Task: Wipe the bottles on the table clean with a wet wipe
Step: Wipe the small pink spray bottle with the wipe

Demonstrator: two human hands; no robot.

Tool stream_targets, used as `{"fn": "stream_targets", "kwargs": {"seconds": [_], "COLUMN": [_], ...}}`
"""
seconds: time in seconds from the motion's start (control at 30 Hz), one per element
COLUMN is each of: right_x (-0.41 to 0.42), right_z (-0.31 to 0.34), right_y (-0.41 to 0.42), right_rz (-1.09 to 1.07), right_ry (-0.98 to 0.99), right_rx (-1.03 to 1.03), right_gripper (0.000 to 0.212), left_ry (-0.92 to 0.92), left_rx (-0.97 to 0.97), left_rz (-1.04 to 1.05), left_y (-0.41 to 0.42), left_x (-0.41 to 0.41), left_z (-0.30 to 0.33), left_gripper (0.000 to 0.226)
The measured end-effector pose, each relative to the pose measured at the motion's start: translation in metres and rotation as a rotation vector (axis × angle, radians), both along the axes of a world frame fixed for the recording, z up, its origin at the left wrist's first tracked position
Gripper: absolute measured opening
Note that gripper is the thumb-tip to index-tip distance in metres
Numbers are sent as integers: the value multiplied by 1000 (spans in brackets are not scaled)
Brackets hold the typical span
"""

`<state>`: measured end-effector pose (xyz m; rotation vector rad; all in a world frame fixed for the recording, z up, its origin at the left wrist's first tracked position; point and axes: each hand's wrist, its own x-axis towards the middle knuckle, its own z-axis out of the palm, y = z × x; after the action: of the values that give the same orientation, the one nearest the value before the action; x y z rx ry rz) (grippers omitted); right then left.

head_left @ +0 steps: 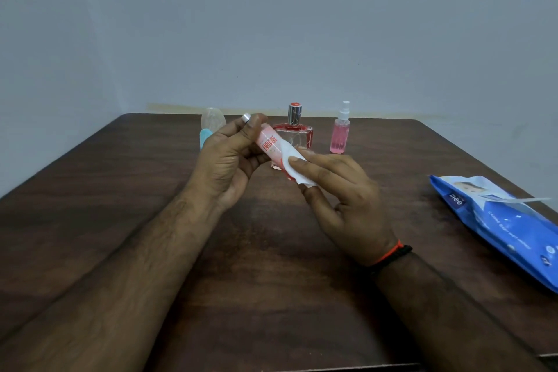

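My left hand (229, 157) grips a slim pink bottle (268, 142) with red lettering and a silver cap, tilted above the table. My right hand (341, 193) pinches a white wet wipe (294, 164) wrapped around the bottle's lower end. Behind them stand a square red perfume bottle (297, 130) with a silver cap and a small pink spray bottle (340, 133). A clear bottle (213, 121) with a teal part shows behind my left hand, partly hidden.
A blue pack of wet wipes (501, 220) lies at the right edge of the dark wooden table (120, 190), its flap lifted. A plain grey wall rises behind the table's far edge.
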<state>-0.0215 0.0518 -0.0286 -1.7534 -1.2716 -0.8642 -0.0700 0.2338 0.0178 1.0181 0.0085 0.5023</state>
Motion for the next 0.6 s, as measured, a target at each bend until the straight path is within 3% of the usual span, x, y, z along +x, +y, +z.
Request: {"fn": "stream_targets", "kwargs": {"seconds": [0.33, 0.6], "right_x": [-9, -8], "right_z": [4, 3], "right_y": [-1, -3], "right_rz": [125, 136], "right_ry": [374, 420], "right_rx": [130, 142], "right_gripper": [36, 36], "left_ry": [44, 90], "left_rx": [46, 259], "left_rz": [-68, -92], "left_y": [-4, -12], "left_x": [1, -3], "left_z": [-4, -10], "left_gripper": [26, 34]}}
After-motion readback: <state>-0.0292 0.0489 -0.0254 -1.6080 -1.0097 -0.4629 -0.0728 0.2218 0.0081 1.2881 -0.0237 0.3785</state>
